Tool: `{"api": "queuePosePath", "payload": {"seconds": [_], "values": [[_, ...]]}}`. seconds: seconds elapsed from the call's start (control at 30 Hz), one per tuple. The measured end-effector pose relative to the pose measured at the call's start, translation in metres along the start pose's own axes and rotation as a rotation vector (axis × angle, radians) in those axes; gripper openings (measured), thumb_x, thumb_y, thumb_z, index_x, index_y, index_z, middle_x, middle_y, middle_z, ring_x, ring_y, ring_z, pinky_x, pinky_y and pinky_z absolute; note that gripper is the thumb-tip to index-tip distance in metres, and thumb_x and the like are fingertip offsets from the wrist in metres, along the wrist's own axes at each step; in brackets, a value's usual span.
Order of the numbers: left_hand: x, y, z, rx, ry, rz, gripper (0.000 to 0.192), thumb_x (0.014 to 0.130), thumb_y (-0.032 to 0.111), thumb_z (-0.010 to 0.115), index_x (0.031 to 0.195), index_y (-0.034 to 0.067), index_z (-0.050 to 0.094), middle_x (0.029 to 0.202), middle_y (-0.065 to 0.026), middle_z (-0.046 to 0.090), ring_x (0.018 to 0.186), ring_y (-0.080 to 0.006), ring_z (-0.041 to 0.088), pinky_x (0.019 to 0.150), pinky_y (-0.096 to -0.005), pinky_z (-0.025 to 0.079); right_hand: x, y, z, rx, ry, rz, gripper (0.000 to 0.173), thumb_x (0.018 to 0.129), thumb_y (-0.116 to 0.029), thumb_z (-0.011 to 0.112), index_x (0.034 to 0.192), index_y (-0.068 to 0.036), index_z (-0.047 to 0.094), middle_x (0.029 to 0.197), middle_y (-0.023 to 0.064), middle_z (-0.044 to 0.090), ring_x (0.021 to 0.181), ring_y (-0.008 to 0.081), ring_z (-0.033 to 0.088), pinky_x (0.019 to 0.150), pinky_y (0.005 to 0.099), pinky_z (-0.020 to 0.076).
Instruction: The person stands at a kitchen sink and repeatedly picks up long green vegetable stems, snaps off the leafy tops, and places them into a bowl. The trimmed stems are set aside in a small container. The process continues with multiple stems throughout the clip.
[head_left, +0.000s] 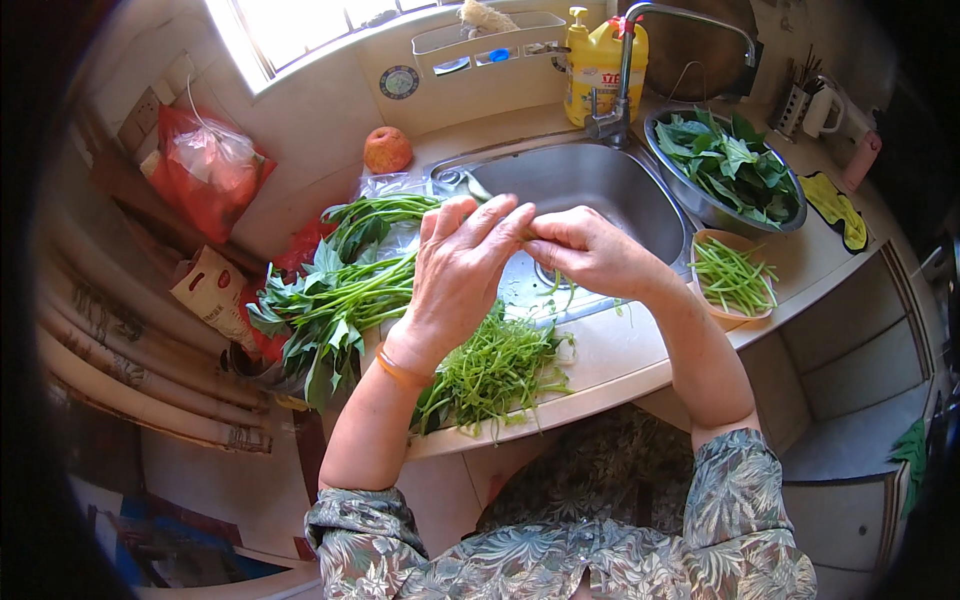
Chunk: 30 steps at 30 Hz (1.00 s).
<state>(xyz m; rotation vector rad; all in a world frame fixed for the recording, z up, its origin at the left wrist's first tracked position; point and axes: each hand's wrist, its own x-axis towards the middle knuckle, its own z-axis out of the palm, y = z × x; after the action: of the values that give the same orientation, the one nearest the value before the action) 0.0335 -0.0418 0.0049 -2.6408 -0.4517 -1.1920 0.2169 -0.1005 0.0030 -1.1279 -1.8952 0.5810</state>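
Observation:
My left hand (461, 270), with an amber-coloured bangle (397, 367) at the wrist, meets my right hand (592, 244) over the front of the steel sink (592, 169). Fingertips of both hands pinch a thin green stem, mostly hidden by the fingers. Fine green strands (559, 283) dangle beneath the right fingers. Left of my hands lies a bundle of long leafy green stems (352, 292). A heap of thin green peelings and tendrils (499, 367) covers the counter below my left hand. Cut green stems (731, 274) fill a small pale plastic basket (739, 313) beyond my right forearm.
A metal bowl (796, 217) of green leaves (727, 165) stands right of the faucet (619, 112). Behind the sink is a yellow detergent jug (581, 97). An apple (388, 150) sits at the back left, near a hanging red plastic bag (202, 184). A yellow-black cloth (834, 206) lies far right.

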Motion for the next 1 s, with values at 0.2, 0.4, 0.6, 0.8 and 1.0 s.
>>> {"api": "queuePosePath", "payload": {"seconds": [0.2,0.4,0.6,0.8,1.0], "values": [[-0.002,-0.004,0.008,-0.034,-0.046,-0.067,0.005,0.081,0.011,0.064,0.084,0.008,0.062,0.082,-0.0039,0.062,0.081,-0.0235,0.054,0.075,-0.0359,0.039,0.001,-0.002,0.006,-0.188,0.183,-0.059,0.013,0.084,-0.005,0.055,0.088,0.006,0.06,0.08,0.0234,0.062,0.075,0.0395,0.06,0.065,0.0422,0.0473],[-0.008,-0.001,0.014,-0.374,-0.041,-0.311,0.005,0.082,0.009,0.063,0.078,0.006,0.063,0.074,-0.0077,0.062,0.072,-0.0267,0.055,0.072,-0.037,0.04,-0.001,-0.001,0.014,-0.289,0.362,-0.102,0.011,0.085,-0.004,0.057,0.085,0.006,0.062,0.076,0.0211,0.062,0.068,0.0341,0.062,0.061,0.0367,0.048],[-0.012,-0.009,0.021,-0.675,0.014,-0.522,0.01,0.089,0.003,0.059,0.089,-0.002,0.068,0.073,-0.0005,0.061,0.069,-0.0059,0.054,0.062,-0.0208,0.044,-0.003,0.001,-0.04,-0.497,0.921,-0.122,0.01,0.089,-0.001,0.057,0.09,0.004,0.065,0.069,0.0099,0.06,0.058,0.0135,0.055,0.052,0.0264,0.043],[-0.013,-0.026,0.024,-1.103,0.093,-0.735,0.013,0.089,0.007,0.064,0.096,-0.001,0.07,0.083,0.0008,0.066,0.07,-0.0014,0.052,0.062,-0.0172,0.04,-0.072,-0.04,-0.095,-1.188,0.918,-0.015,0.008,0.084,-0.002,0.061,0.091,0.001,0.065,0.079,0.0163,0.062,0.07,0.0329,0.063,0.062,0.0375,0.0503],[-0.015,-0.026,0.018,-1.207,0.1,-0.76,0.015,0.088,0.009,0.066,0.098,-0.001,0.071,0.086,-0.0016,0.068,0.076,-0.0039,0.057,0.07,-0.0178,0.043,-0.124,-0.016,-0.099,-1.624,0.504,0.56,0.002,0.082,-0.003,0.06,0.083,-0.003,0.062,0.079,0.01,0.061,0.069,0.0243,0.068,0.061,0.0339,0.0573]]}}
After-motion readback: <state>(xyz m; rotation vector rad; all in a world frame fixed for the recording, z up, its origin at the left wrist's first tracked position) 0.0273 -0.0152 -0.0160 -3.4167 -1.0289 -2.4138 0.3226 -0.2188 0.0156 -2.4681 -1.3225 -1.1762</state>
